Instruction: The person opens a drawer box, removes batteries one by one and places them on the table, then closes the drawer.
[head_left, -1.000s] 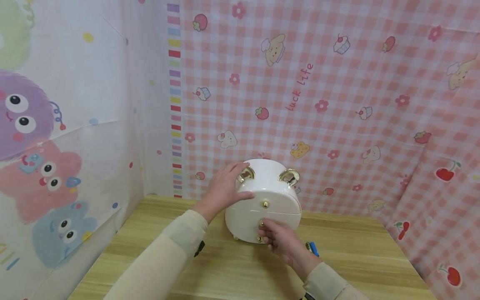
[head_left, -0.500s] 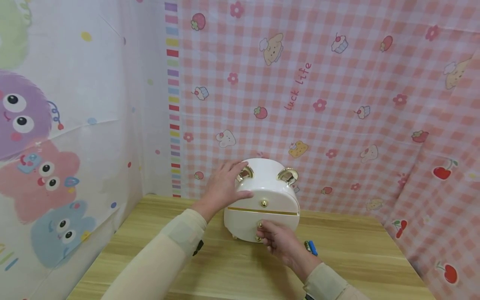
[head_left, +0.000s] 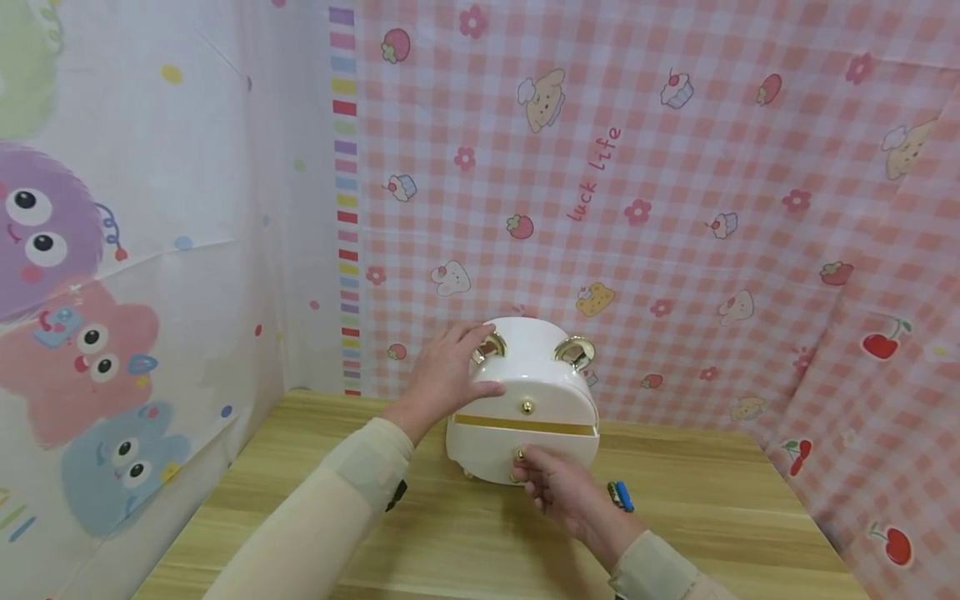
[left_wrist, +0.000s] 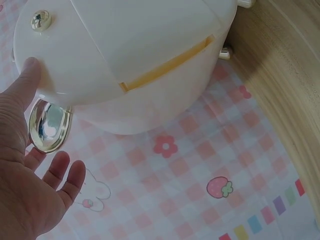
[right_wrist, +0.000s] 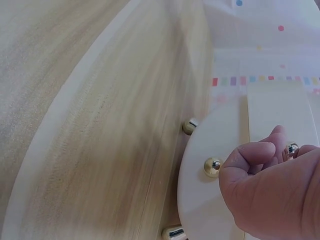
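A white storage box [head_left: 528,350] with round gold ears and gold knobs stands on the table. Its middle drawer [head_left: 480,437] is partly out, with a yellow strip showing above the front panel. My right hand [head_left: 566,492] pinches that drawer's gold knob [head_left: 521,454] between thumb and fingers. The bottom knob [right_wrist: 212,167] sits beside the curled fingers in the right wrist view. My left hand [head_left: 442,375] rests at the box's upper left, thumb [left_wrist: 29,82] against the front face. Its other fingers extend loosely past the gold ear [left_wrist: 50,125].
A small blue and green object [head_left: 621,496] lies on the wooden table [head_left: 712,508], right of my right hand. Behind the box hangs a pink checked cloth [head_left: 660,267], and a white cartoon-printed cloth [head_left: 225,317] hangs at the left.
The middle drawer has slid toward me from flush, and a gap has opened above it. My right hand has come along with the knob; my left hand stays in place on the box.
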